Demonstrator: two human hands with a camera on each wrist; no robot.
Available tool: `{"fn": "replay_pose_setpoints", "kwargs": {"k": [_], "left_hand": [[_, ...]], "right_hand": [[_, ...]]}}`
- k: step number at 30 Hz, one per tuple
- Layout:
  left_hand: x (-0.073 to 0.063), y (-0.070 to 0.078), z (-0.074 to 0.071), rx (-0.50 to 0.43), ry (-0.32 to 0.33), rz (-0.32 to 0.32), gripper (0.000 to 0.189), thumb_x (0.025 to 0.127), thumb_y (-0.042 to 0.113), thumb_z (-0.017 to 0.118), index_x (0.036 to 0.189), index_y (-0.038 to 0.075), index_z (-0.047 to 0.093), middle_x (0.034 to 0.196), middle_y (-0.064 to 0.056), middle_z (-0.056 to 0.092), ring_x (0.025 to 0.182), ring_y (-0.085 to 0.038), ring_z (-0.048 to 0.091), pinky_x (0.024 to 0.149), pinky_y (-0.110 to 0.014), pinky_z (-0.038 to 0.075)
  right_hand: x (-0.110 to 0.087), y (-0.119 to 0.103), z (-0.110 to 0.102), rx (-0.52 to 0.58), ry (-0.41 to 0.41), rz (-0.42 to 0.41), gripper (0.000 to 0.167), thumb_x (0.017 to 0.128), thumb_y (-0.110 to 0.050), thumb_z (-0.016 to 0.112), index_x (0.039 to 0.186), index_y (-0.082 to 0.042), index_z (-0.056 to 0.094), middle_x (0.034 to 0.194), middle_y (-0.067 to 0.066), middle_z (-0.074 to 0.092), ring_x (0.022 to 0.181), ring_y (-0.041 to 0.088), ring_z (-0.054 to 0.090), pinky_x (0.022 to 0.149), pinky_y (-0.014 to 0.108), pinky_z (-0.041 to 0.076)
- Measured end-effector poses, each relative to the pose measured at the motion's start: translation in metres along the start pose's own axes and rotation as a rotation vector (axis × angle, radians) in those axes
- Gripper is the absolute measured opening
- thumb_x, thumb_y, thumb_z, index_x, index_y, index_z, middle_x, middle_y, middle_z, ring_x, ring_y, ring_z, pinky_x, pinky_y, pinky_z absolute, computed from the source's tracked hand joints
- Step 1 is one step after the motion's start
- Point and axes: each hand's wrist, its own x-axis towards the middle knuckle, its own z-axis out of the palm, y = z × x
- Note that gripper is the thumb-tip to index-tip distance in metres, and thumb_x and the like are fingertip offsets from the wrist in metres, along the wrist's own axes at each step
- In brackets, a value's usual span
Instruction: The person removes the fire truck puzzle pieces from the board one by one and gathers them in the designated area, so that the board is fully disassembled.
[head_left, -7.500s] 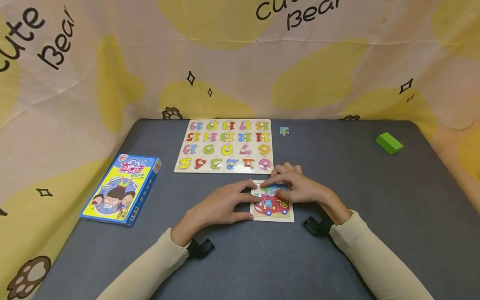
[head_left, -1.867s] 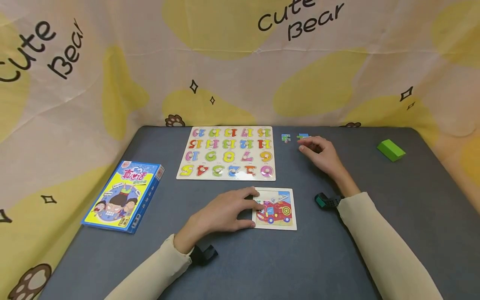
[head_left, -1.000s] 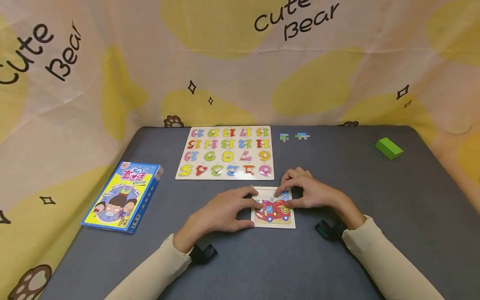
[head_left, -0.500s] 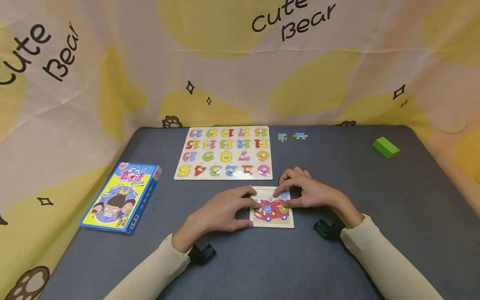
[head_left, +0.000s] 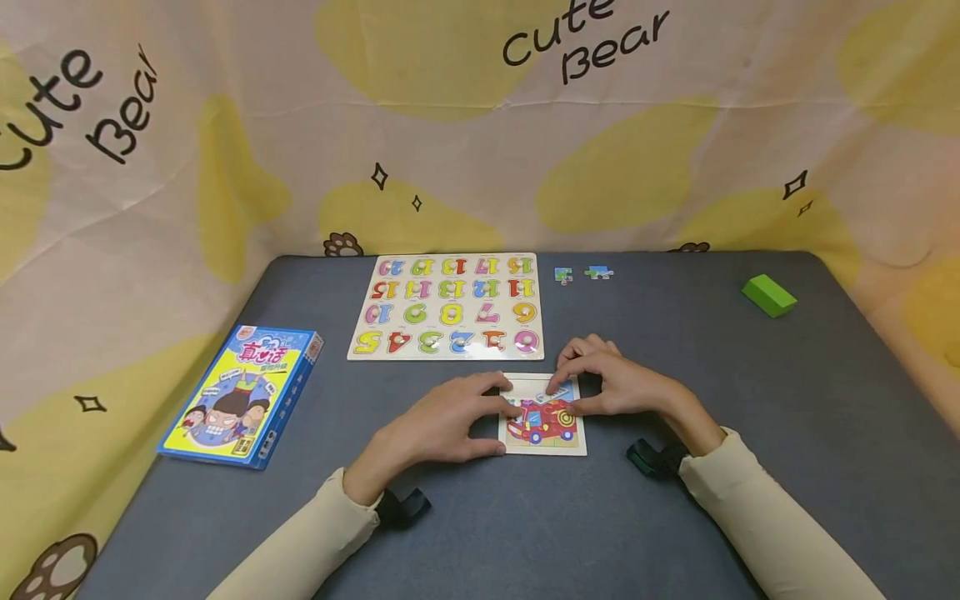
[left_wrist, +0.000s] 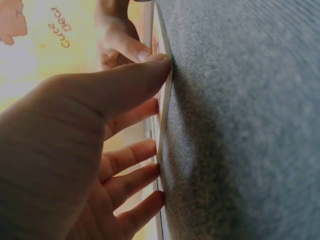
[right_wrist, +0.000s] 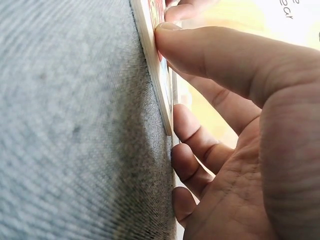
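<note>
A small framed jigsaw puzzle with a red car picture lies flat on the table. Its upper left part shows bare backing. My left hand rests at the board's left side, fingers fairly straight, with fingertips on the board and the thumb at its near left edge. My right hand bends thumb and index finger over a blue puzzle piece in the upper right and pinches at it; the fingertips partly cover it. In the right wrist view the thumb touches the board's face. Two loose jigsaw pieces lie at the back.
A number puzzle board lies behind the small puzzle. The blue and yellow card-game box lies at the left edge of the grey table. A green block stands at the far right. Printed cloth hangs behind.
My right hand has let go of a second jigsaw piece at the back and come back to the puzzle's upper right. A greenish piece has left the upper part. My left hand has stayed put.
</note>
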Motion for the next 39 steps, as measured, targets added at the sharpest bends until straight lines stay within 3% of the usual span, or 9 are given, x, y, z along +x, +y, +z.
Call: {"fn": "replay_pose_setpoints", "kwargs": {"k": [30, 39], "left_hand": [[-0.0001, -0.0035, 0.0024, -0.031, -0.017, -0.01, 0.052, 0.087, 0.047, 0.078, 0.134, 0.029, 0.066, 0.146, -0.002, 0.053, 0.129, -0.021, 0.052, 0.11, -0.045, 0.044], [0.0001, -0.0029, 0.0011, -0.037, -0.017, -0.016, 0.05, 0.087, 0.046, 0.078, 0.133, 0.029, 0.067, 0.152, -0.005, 0.049, 0.138, -0.023, 0.049, 0.114, -0.049, 0.041]], "right_hand": [[-0.0011, 0.0018, 0.0, 0.012, -0.021, -0.008, 0.029, 0.083, -0.023, 0.083, 0.108, -0.036, 0.077, 0.115, -0.007, 0.057, 0.107, 0.017, 0.038, 0.09, 0.045, 0.025], [-0.0016, 0.0014, -0.0008, 0.013, -0.012, -0.022, 0.029, 0.083, -0.021, 0.083, 0.107, -0.035, 0.077, 0.115, -0.006, 0.057, 0.107, 0.017, 0.038, 0.09, 0.045, 0.025]]}}
